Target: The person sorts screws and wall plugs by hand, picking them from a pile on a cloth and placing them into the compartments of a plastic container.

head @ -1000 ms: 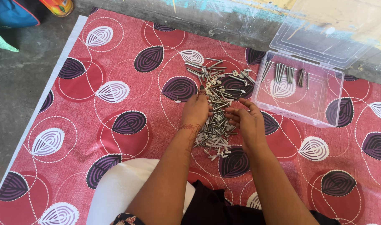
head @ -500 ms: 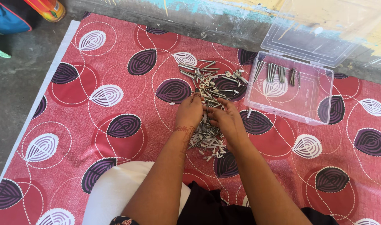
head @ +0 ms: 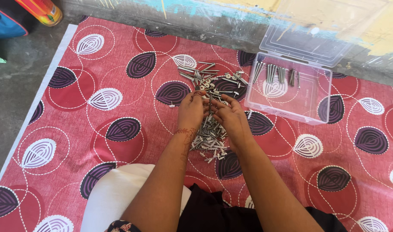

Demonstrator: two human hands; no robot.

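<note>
head view: screw pile (head: pixel 211 129) between left hand (head: pixel 191 111) and right hand (head: pixel 231 118).

— Where is room lying open for a hand here?

— The patterned red mat (head: pixel 119 107) is lying bare to the left of the pile of screws (head: pixel 211 107). To the near right it is also lying bare.

— And what is standing in the way?

— The clear plastic box (head: pixel 286 101) is sitting just to the right of the pile, with its open lid (head: pixel 308 41) leaning back toward the wall. Both hands, the left hand (head: pixel 191 111) and the right hand (head: pixel 231 118), are covering the middle of the pile.
</note>
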